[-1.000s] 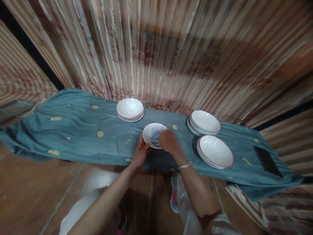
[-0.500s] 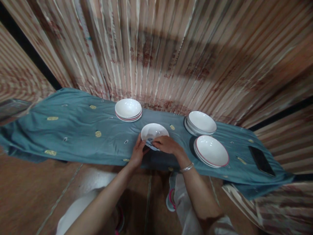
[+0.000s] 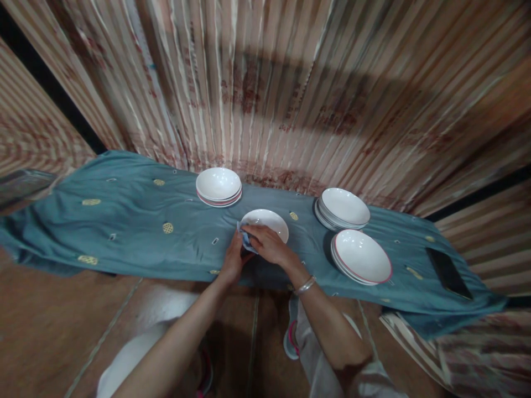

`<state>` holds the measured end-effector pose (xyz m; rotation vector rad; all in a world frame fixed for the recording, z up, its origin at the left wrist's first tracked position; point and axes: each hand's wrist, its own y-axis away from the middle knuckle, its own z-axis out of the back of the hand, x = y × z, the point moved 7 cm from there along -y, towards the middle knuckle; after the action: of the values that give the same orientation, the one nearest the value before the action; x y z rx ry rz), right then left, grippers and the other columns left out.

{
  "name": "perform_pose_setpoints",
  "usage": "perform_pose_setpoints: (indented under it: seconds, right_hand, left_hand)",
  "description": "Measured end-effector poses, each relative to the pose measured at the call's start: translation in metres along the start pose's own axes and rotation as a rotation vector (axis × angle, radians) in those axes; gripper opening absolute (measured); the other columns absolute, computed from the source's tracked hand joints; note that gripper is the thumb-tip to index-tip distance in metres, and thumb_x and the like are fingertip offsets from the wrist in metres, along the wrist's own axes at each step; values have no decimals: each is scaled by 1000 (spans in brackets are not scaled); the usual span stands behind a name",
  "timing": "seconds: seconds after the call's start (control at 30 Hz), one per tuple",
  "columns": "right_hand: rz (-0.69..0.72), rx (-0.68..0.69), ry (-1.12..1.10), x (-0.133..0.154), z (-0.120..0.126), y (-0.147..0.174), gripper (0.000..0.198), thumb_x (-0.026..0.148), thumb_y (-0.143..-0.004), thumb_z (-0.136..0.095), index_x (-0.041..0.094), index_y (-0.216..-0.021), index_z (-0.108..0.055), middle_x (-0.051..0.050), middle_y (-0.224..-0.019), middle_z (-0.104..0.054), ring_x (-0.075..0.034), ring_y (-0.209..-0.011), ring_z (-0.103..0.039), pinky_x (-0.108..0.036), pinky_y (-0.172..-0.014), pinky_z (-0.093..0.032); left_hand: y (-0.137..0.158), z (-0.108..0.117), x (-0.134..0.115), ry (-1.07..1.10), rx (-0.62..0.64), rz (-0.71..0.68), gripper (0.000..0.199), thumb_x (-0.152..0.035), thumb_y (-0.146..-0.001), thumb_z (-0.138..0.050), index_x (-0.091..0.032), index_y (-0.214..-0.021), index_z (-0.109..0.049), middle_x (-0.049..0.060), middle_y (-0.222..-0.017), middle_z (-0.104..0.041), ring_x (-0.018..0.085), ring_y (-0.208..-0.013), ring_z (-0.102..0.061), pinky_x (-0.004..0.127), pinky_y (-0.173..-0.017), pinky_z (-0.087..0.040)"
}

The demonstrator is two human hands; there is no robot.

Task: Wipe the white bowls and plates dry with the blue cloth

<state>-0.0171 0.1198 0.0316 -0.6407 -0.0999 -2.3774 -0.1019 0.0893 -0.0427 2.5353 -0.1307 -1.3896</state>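
Note:
A white bowl (image 3: pixel 271 219) is at the near middle of the cloth-covered table, partly hidden by my hands. My left hand (image 3: pixel 233 258) grips its near left rim. With fingers closed, my right hand (image 3: pixel 267 243) presses a light blue cloth (image 3: pixel 245 239) against that same left side of the rim. A silver bangle circles my right wrist. Behind the bowl, to the left, stands a stack of white bowls (image 3: pixel 218 183). Two more stacks, one of dark-rimmed bowls (image 3: pixel 344 207) and one of pink-rimmed bowls (image 3: pixel 362 256), are to the right.
The table wears a teal cloth (image 3: pixel 136 226) with yellow pineapple prints. A black phone (image 3: pixel 448 272) lies at its right end. A striped curtain (image 3: pixel 265 110) hangs right behind the table. My feet are on the tiled floor below.
My right hand has slid the blue cloth from the bowl's near edge leftward and up to its left rim. My left hand still grips the bowl, which stays almost in place.

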Motion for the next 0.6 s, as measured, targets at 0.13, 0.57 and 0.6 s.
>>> perform_pose_setpoints:
  seconds: [0.13,0.57,0.6]
  right_hand:
    - [-11,-53,126,4,-1,-9,48,9,-94,-40,14,-140,-51,-16,-144,-52,-22,-133,-48,-40,-114,-34]
    - [-124,-78,482,-26,10,-25,41,9,-96,-35,9,-133,-53,-18,-148,-45,-25,-115,-54,-39,-103,-40]
    - [-144,-80,504,-30,12,-24,40,9,-96,-34,9,-132,-53,-18,-147,-45,-25,-113,-54,-39,-102,-40]
  left_hand:
    - [0,0,1,27,5,7,58,-51,-89,-59,-26,-141,-50,8,-154,-44,30,-140,-42,47,-102,-50]
    - [0,3,-1,-34,-17,13,63,-35,-82,-69,-32,-142,-50,5,-148,-51,29,-134,-49,47,-99,-53]
    - [0,3,-1,-35,-16,12,63,-34,-81,-70,-33,-141,-51,5,-145,-53,29,-133,-50,46,-99,-53]
